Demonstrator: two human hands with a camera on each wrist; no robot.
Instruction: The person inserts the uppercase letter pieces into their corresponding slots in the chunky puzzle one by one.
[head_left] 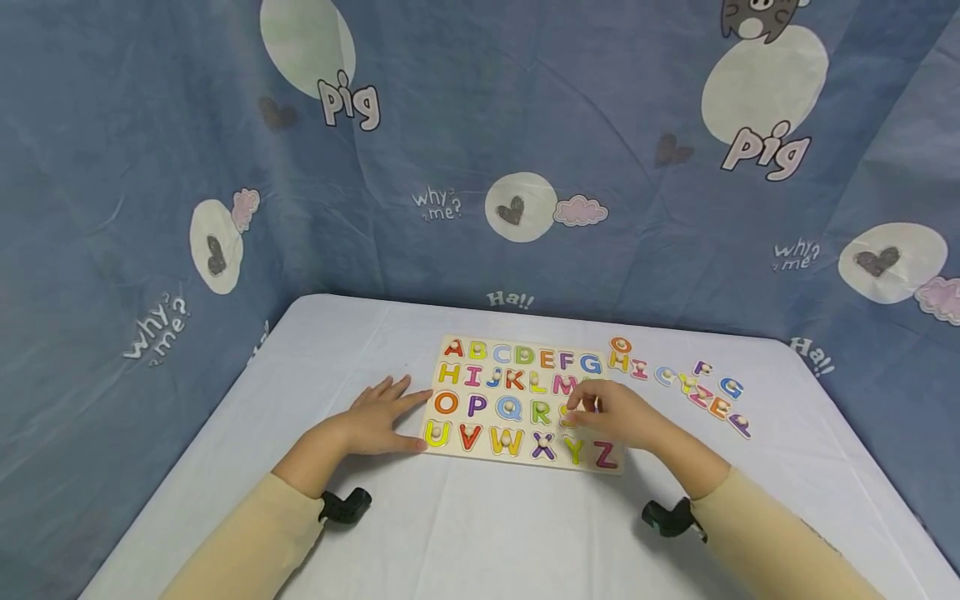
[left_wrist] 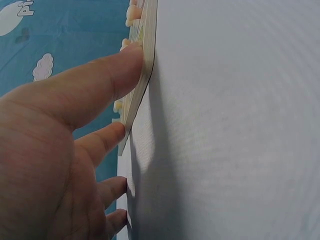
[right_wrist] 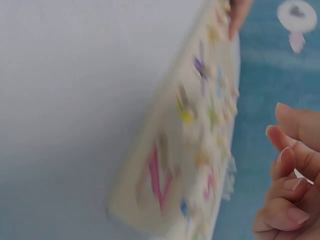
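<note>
Sleeves [head_left: 243, 537] extend toward the letter board [head_left: 588, 447]; left hand [head_left: 375, 419] at its left edge, right hand [head_left: 618, 412] over its right part.
The left hand's fingers are spread, thumb and index fingertip against the board's left edge, grasping nothing. The right hand's fingers are loosely bent above the board; no piece is visible between them. Loose letter pieces [head_left: 719, 407] lie on the white tabletop [head_left: 525, 533] to the right of the board. For good control, brace the board's edge lightly, pinch each knob [left_wrist: 133, 13] from both sides, and move its letter level with the board.
</note>
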